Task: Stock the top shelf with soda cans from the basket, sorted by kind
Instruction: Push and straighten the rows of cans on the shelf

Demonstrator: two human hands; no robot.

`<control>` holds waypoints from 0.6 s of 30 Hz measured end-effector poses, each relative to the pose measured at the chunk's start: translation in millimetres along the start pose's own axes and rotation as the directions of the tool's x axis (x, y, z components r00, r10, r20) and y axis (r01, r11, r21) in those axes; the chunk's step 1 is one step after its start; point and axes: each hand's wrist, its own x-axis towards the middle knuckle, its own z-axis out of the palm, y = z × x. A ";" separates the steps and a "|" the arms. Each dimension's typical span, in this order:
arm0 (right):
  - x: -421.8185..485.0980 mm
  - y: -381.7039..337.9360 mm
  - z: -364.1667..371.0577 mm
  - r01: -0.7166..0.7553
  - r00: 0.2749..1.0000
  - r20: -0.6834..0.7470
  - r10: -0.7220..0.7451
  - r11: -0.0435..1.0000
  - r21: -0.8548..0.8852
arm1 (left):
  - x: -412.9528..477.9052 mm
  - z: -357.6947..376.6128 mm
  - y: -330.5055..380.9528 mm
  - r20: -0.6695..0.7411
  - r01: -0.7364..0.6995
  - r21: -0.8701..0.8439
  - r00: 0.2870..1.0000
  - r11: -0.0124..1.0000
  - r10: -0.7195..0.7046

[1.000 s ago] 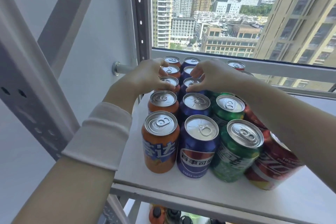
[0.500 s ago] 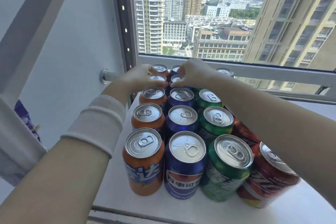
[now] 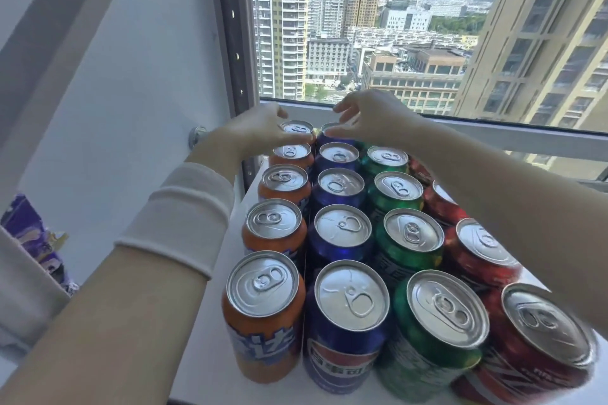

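Soda cans stand on the white top shelf (image 3: 210,352) in four rows running front to back: orange cans (image 3: 263,312) on the left, then blue cans (image 3: 348,319), green cans (image 3: 434,335) and red cans (image 3: 539,348). Both arms reach over them to the back. My left hand (image 3: 253,130) curls around the rearmost orange can (image 3: 297,127), thumb over its far rim. My right hand (image 3: 371,118) covers the rearmost blue can (image 3: 330,128), fingertips on its top and thumb raised. My right forearm hides part of the red row. No basket is in view.
A grey perforated shelf upright (image 3: 230,36) rises at the back left, next to a white wall (image 3: 131,92). A window with its grey sill (image 3: 526,138) runs just behind the cans. A purple packet (image 3: 29,233) shows at the far left.
Both hands have moved from the middle cans to the rearmost orange and blue cans. The camera has risen and looks more steeply down on the can tops.
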 end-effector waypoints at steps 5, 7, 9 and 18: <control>28.4 11.3 2.4 -0.068 0.994 0.080 0.080 0.988 -0.141 | 33.0 0.5 7.3 0.003 -0.047 0.063 0.999 0.997 0.047; 35.3 11.9 6.0 -0.079 0.988 0.120 0.101 0.981 -0.176 | 41.5 5.1 4.7 0.085 -0.056 0.108 0.995 0.993 0.047; 39.1 11.5 7.2 -0.081 0.987 0.124 0.102 0.983 -0.164 | 47.1 7.8 1.0 0.125 -0.062 0.114 0.991 0.992 0.047; 48.0 15.5 10.0 -0.074 0.992 0.092 0.084 0.991 -0.109 | 56.7 5.3 -3.3 0.112 -0.093 0.149 0.991 0.984 0.077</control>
